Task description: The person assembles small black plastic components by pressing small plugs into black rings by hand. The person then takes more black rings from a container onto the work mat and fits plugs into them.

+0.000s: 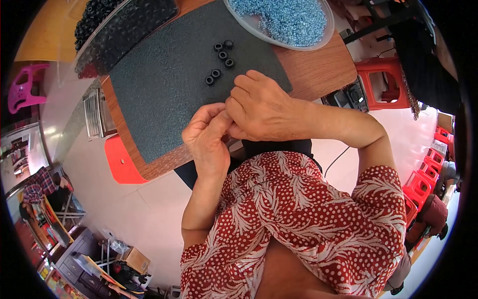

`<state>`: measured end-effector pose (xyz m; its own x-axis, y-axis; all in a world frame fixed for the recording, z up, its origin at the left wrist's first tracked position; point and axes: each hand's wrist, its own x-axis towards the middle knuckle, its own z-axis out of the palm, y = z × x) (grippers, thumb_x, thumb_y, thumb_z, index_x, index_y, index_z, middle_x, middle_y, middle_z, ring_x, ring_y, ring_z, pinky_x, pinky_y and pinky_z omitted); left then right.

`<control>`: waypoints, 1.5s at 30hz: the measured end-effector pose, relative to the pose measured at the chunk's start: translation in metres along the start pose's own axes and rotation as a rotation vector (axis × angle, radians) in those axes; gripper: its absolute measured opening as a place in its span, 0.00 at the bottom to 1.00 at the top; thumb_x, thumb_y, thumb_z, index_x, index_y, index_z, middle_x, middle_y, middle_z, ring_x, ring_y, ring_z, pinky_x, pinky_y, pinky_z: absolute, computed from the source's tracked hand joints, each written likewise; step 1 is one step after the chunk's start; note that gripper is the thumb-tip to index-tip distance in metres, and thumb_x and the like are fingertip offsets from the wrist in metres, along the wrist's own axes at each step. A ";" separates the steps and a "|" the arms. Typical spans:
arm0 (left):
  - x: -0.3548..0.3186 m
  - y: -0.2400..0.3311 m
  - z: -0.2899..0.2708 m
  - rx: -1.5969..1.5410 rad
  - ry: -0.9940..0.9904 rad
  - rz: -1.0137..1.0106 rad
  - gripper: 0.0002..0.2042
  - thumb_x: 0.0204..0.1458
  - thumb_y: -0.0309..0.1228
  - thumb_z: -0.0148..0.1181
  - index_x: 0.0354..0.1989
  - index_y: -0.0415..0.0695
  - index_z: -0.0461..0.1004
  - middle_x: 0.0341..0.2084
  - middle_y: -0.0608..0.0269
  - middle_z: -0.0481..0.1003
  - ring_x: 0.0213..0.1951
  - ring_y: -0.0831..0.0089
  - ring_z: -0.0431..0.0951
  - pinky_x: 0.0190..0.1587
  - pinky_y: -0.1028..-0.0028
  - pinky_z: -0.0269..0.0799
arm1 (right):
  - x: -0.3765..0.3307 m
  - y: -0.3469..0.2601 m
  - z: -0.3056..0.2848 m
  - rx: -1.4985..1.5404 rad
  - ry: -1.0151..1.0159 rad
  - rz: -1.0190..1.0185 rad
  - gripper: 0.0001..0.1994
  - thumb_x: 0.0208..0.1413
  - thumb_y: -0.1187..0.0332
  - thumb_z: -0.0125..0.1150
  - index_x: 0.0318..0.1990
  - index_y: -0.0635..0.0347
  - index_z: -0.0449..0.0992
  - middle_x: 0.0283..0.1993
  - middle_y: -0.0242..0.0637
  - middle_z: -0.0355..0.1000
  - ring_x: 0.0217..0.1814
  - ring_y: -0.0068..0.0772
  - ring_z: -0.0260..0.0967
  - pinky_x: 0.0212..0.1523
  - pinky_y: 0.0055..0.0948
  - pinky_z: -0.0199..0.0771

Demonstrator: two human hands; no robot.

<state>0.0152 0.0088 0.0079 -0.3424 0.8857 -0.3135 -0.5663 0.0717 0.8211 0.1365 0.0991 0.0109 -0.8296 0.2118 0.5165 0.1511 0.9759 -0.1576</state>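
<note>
My left hand (206, 137) and my right hand (259, 107) meet above the near edge of a dark grey mat (164, 94). The fingers of both are closed and pressed together at the tips. Whatever they pinch is hidden between them or too small to make out. Just beyond my right hand, several small black rings (222, 55) lie on the mat in a loose slanting line. A clear tub of pale blue beads (294, 22) stands at the far right of the mat. At the far left is a clear box of black rings (132, 25).
The mat covers most of a wooden table (318, 70). A red stool (122, 159) stands beside the table's left edge, another red stool (381, 82) at its right. A pink plastic chair (27, 87) is farther left. A dark cable (336, 162) runs along the floor.
</note>
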 end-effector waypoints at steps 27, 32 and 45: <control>-0.006 0.009 -0.013 0.182 -0.159 -0.216 0.12 0.55 0.33 0.52 0.32 0.34 0.73 0.21 0.60 0.75 0.20 0.78 0.71 0.24 0.81 0.67 | -0.001 0.006 0.001 -0.068 -0.089 -0.031 0.15 0.31 0.59 0.56 0.08 0.58 0.64 0.11 0.36 0.62 0.14 0.35 0.63 0.16 0.30 0.62; -0.012 0.006 -0.013 0.213 -0.223 -0.136 0.13 0.56 0.33 0.49 0.31 0.33 0.71 0.19 0.59 0.73 0.17 0.77 0.69 0.21 0.79 0.66 | 0.001 0.000 -0.002 -0.026 -0.081 -0.076 0.15 0.29 0.59 0.58 0.09 0.60 0.62 0.09 0.36 0.59 0.13 0.36 0.63 0.14 0.32 0.61; -0.015 0.011 -0.012 0.236 -0.259 0.024 0.14 0.56 0.30 0.48 0.40 0.29 0.70 0.21 0.56 0.73 0.19 0.73 0.71 0.24 0.77 0.69 | 0.003 0.001 -0.002 0.160 0.015 -0.053 0.16 0.33 0.60 0.60 0.13 0.61 0.62 0.11 0.40 0.62 0.15 0.38 0.63 0.17 0.32 0.63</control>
<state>0.0052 -0.0093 0.0157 -0.1347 0.9733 -0.1860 -0.3610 0.1266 0.9239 0.1355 0.1012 0.0140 -0.8259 0.1622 0.5399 0.0189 0.9652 -0.2610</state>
